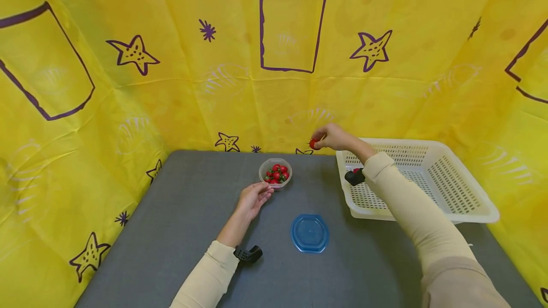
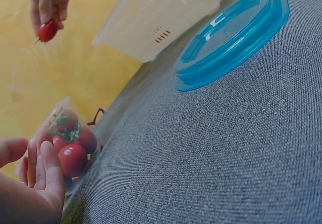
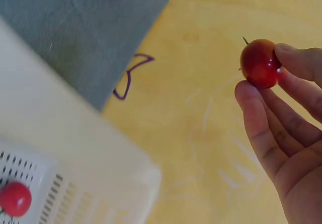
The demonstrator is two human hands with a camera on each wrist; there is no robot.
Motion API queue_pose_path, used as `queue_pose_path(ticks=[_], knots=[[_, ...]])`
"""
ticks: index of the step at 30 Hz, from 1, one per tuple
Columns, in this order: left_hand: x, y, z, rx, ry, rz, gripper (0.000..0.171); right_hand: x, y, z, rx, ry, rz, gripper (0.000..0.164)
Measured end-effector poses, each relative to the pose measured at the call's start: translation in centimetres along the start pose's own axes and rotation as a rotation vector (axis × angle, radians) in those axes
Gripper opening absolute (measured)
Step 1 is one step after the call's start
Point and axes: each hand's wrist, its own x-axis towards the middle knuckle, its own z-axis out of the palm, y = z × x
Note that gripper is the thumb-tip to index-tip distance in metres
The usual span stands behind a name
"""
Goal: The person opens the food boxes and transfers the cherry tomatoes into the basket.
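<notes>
Between the thumb and fingertips of my right hand (image 1: 336,138) a red cherry tomato (image 3: 260,63) is pinched. It hangs in the air left of the white basket's far corner, a thin green stem bit on it. My left hand (image 1: 253,199) is at the near side of a small clear plastic container (image 1: 262,169), its fingers extended against or just beside the wall; exact contact is hard to tell. Several cherry tomatoes (image 2: 73,159) with green stems fill that container. In the white perforated basket (image 1: 471,198) lies another tomato (image 3: 15,199), partly hidden by my right wrist in the head view.
A blue lid (image 1: 310,233) lies flat on the grey tabletop (image 1: 180,232), in front of the container and slightly right. The basket takes up the table's right side. Yellow patterned cloth (image 1: 291,103) hangs at the back and both sides.
</notes>
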Motion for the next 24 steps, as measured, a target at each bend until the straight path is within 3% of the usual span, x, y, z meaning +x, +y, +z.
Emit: queue_pose_path(ticks=[24], knots=[[0.4,-0.1,-0.1,-0.027,-0.017,-0.004,0.011,-3.9,5.5,-4.5,-0.034,0.044,0.148,0.030]])
